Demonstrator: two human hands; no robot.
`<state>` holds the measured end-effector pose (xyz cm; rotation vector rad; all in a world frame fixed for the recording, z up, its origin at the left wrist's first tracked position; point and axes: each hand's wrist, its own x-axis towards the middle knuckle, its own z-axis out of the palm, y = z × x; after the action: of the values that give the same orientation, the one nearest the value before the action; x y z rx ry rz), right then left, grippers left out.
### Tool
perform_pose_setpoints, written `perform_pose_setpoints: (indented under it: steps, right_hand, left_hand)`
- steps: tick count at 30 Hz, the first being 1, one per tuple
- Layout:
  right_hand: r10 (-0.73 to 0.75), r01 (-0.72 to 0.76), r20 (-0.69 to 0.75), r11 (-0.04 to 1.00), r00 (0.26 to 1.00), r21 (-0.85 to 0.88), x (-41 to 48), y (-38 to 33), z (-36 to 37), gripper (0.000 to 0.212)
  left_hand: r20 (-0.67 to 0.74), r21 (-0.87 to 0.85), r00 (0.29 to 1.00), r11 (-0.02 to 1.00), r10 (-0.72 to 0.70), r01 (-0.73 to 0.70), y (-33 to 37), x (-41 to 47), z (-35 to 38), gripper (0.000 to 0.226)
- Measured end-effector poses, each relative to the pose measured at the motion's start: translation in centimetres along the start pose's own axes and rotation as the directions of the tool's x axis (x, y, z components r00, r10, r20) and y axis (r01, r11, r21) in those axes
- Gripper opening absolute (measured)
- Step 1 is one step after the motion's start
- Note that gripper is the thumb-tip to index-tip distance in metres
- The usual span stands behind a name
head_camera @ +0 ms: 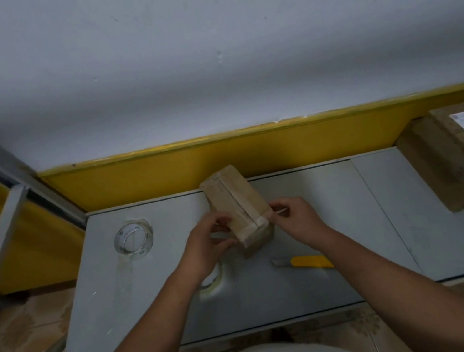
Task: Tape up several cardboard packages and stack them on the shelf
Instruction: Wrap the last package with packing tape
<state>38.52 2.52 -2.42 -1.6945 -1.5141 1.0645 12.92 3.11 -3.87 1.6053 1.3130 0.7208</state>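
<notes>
Small brown cardboard box (237,206) lies lengthwise in the middle of the grey metal table (325,221), its near end between both hands. The left hand (208,242) curls its fingers against the box's left side and holds it. The right hand (294,217) pinches a strip of clear tape (280,212) at the box's right edge. A clear tape roll (133,236) sits well to the left, a yellow utility knife (309,262) lies near the box, and a stack of brown cardboard packages (455,167) rests far right.
</notes>
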Motion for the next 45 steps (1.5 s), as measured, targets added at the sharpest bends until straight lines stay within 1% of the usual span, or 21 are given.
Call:
perform_pose_setpoints:
  steps: [2, 4, 6, 8, 10, 12, 14, 16, 18, 20, 23, 26, 29, 32, 35, 37, 41, 42, 45]
  right_hand:
    - [-0.011, 0.012, -0.013, 1.000, 1.000, 0.025, -0.4, -0.1, 0.6, 0.020]
    - [-0.009, 0.009, -0.010, 0.999, 1.000, 0.045, -0.8, -0.1, 1.0, 0.023]
    - [0.002, -0.001, -0.004, 0.997, 1.000, 0.075, -1.4, 0.1, 1.5, 0.024]
    - [0.017, -0.017, 0.000, 0.994, 1.000, 0.106, -2.1, 0.4, 2.1, 0.024]
    - [0.016, -0.016, -0.001, 0.996, 1.000, 0.093, -2.7, 0.6, 2.7, 0.025]
    - [0.012, -0.011, -0.013, 0.998, 1.000, 0.069, -3.2, 0.7, 3.1, 0.027]
    - [0.001, 0.000, -0.034, 1.000, 0.999, 0.029, -3.4, 0.7, 3.4, 0.026]
    - [-0.015, 0.012, -0.065, 0.999, 0.998, -0.053, -3.3, 0.7, 3.7, 0.022]
    - [-0.039, 0.027, -0.084, 0.989, 0.996, -0.146, -3.0, 0.8, 3.8, 0.019]
    - [-0.073, 0.059, -0.061, 0.975, 0.995, -0.215, -2.6, 1.1, 3.8, 0.017]
    - [-0.135, 0.128, -0.002, 0.944, 0.991, -0.304, -2.5, 1.7, 3.7, 0.013]
    - [-0.196, 0.184, -0.004, 0.925, 0.981, -0.332, -2.1, 2.4, 3.5, 0.016]
    - [-0.260, 0.242, -0.001, 0.903, 0.966, -0.354, -1.8, 2.9, 3.7, 0.016]
    - [-0.276, 0.255, -0.014, 0.906, 0.961, -0.337, -1.8, 3.1, 4.2, 0.016]
    - [-0.275, 0.259, -0.015, 0.922, 0.961, -0.288, -2.0, 3.2, 4.5, 0.013]
    - [-0.270, 0.262, 0.006, 0.928, 0.963, -0.266, -2.4, 3.3, 4.5, 0.013]
    - [-0.261, 0.256, 0.009, 0.939, 0.965, -0.230, -3.0, 3.4, 4.4, 0.015]
    - [-0.256, 0.249, -0.002, 0.942, 0.967, -0.225, -3.1, 3.3, 4.5, 0.018]
    - [-0.213, 0.210, 0.007, 0.958, 0.977, -0.198, -3.4, 2.9, 4.8, 0.038]
  left_hand:
    - [-0.004, 0.009, 1.000, 1.000, -0.015, 0.015, -0.2, -0.1, -0.5, 0.052]
    - [-0.038, 0.020, 0.999, 1.000, -0.014, 0.015, -0.4, -0.3, -1.0, 0.046]
    - [-0.094, 0.031, 0.995, 0.999, -0.031, 0.034, -0.8, -0.6, -1.3, 0.035]
    - [-0.107, 0.019, 0.989, 0.995, -0.100, 0.103, -1.0, -1.0, -1.3, 0.022]
    - [-0.112, 0.011, 0.984, 0.990, -0.138, 0.140, -1.2, -1.4, -0.9, 0.015]
    - [-0.141, 0.017, 0.980, 0.990, -0.138, 0.142, -1.4, -1.9, -0.6, 0.008]
    - [-0.160, 0.086, 0.981, 0.989, -0.109, 0.124, -1.6, -2.4, -0.4, 0.018]
    - [-0.143, 0.176, 0.986, 0.978, -0.090, 0.115, -1.8, -2.7, -0.4, 0.029]
    - [-0.133, 0.283, 0.988, 0.953, -0.077, 0.113, -2.2, -2.6, -0.4, 0.032]
    - [-0.128, 0.364, 0.990, 0.926, -0.059, 0.102, -2.4, -2.4, -0.3, 0.033]
    - [-0.100, 0.416, 0.993, 0.904, -0.062, 0.098, -2.6, -1.9, -0.4, 0.034]
    - [-0.091, 0.421, 0.995, 0.903, -0.050, 0.083, -2.8, -1.6, -0.7, 0.037]
    - [-0.097, 0.433, 0.995, 0.901, 0.016, 0.027, -3.0, -1.8, -0.8, 0.040]
    - [-0.113, 0.452, 0.992, 0.892, 0.059, -0.001, -2.8, -1.9, -0.7, 0.039]
    - [-0.121, 0.424, 0.992, 0.905, 0.025, 0.029, -2.7, -2.2, -1.0, 0.034]
    - [-0.092, 0.398, 0.996, 0.916, -0.014, 0.050, -2.7, -2.6, -1.4, 0.030]
    - [-0.046, 0.381, 0.998, 0.923, -0.035, 0.050, -2.3, -3.3, -1.4, 0.025]
    - [-0.047, 0.377, 0.998, 0.925, -0.037, 0.052, -2.2, -3.4, -1.3, 0.025]
    - [-0.089, 0.322, 0.995, 0.943, -0.053, 0.079, -1.8, -3.5, -0.8, 0.022]
